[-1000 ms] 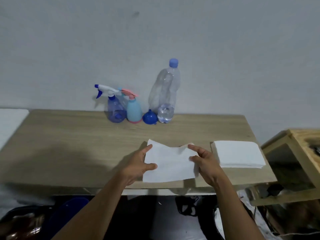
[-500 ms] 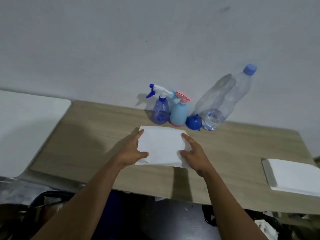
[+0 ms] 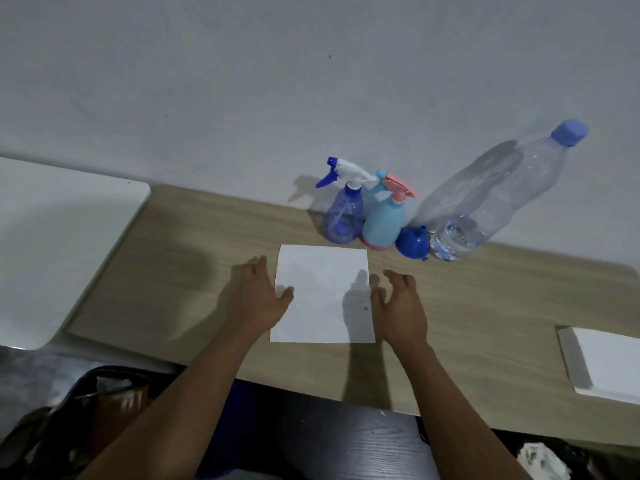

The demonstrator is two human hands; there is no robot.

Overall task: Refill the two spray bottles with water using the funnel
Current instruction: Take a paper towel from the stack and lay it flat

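Observation:
Against the wall stand a clear purple spray bottle [image 3: 343,216] with a white and blue trigger and a light blue spray bottle [image 3: 384,223] with a pink trigger. A blue funnel [image 3: 412,243] lies upside down beside them. A large clear water bottle [image 3: 491,199] with a blue cap holds a little water. A white paper sheet [image 3: 323,292] lies flat on the wooden table [image 3: 180,258] in front of them. My left hand [image 3: 258,297] rests at the sheet's left edge with the thumb on the paper. My right hand [image 3: 401,308] hovers at its right edge, fingers spread, holding nothing.
A stack of white napkins [image 3: 602,363] lies at the table's right front. A white surface [image 3: 52,244] adjoins the table on the left. Bags and dark clutter [image 3: 86,410] sit on the floor below the front edge.
The sheet now lies flat on the table and both hands have let go of it, spreading to its sides. The view has shifted left and closer.

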